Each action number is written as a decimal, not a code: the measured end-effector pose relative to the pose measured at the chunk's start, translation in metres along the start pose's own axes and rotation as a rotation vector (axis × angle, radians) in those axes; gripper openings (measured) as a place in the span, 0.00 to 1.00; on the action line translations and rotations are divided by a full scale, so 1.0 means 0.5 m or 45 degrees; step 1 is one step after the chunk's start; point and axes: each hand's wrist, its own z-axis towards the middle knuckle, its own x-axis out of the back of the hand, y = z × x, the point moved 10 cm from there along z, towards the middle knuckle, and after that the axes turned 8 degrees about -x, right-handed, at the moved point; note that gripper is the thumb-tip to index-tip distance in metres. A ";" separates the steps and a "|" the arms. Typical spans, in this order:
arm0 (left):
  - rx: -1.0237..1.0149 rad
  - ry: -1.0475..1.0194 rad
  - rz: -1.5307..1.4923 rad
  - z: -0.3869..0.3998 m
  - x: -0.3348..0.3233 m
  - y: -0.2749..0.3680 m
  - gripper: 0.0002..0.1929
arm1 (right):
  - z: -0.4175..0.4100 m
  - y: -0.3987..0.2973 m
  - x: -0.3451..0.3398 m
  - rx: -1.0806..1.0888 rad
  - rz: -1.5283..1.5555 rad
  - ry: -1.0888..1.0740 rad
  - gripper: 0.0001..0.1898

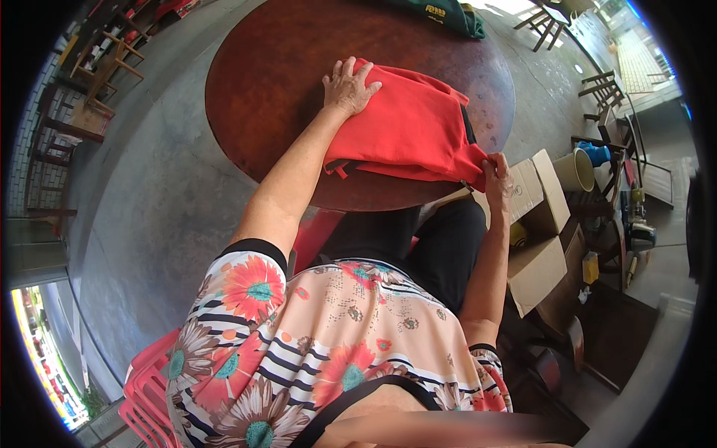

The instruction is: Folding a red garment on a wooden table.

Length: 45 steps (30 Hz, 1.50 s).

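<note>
A red cloth garment (403, 126) with black trim lies folded on a round dark wooden table (263, 101). My left hand (348, 88) rests on the garment's far left corner, palm down with the fingers spread. At the near right corner, my right hand (497, 171) pinches a red end of the cloth at the table's edge. A black strip shows along the garment's right side, and a small red tab sticks out at its near left. Farther off, a dark green garment (442, 17) with yellow lettering lies at the table's far edge.
Open cardboard boxes (538, 274) stand right of my legs, close to my right forearm. Beyond them are a beige bin (574, 169) and a blue object (594, 153). Wooden stools (546, 22) stand on the concrete floor. A pink plastic chair (148, 386) is at the lower left.
</note>
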 end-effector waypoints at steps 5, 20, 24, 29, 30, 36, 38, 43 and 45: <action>-0.264 0.120 0.130 -0.029 0.028 0.047 0.33 | -0.010 -0.033 0.028 0.115 0.227 0.128 0.05; -0.771 -0.116 -0.329 -0.191 0.004 0.395 0.45 | -0.039 -0.118 0.073 0.064 0.615 0.096 0.06; -0.852 -0.090 -0.288 -0.196 -0.013 0.381 0.40 | -0.032 -0.118 0.054 0.048 0.866 0.026 0.07; -0.833 -0.061 -0.319 -0.195 -0.014 0.385 0.37 | -0.041 -0.142 0.057 0.073 0.942 -0.007 0.07; -0.832 -0.067 -0.328 -0.197 -0.010 0.390 0.37 | -0.044 -0.146 0.062 0.090 0.947 0.011 0.07; -0.704 -0.006 -0.206 -0.194 0.025 0.427 0.44 | -0.043 -0.177 0.068 0.083 1.067 0.006 0.06; -0.563 -0.083 -0.256 -0.177 0.016 0.415 0.47 | -0.036 -0.197 0.058 0.093 1.092 0.006 0.07; -0.676 0.011 -0.288 -0.179 0.010 0.393 0.43 | -0.028 -0.212 0.051 0.095 1.123 0.025 0.07; -0.732 0.079 -0.267 -0.183 0.012 0.388 0.41 | -0.019 -0.216 0.044 0.071 1.365 -0.042 0.06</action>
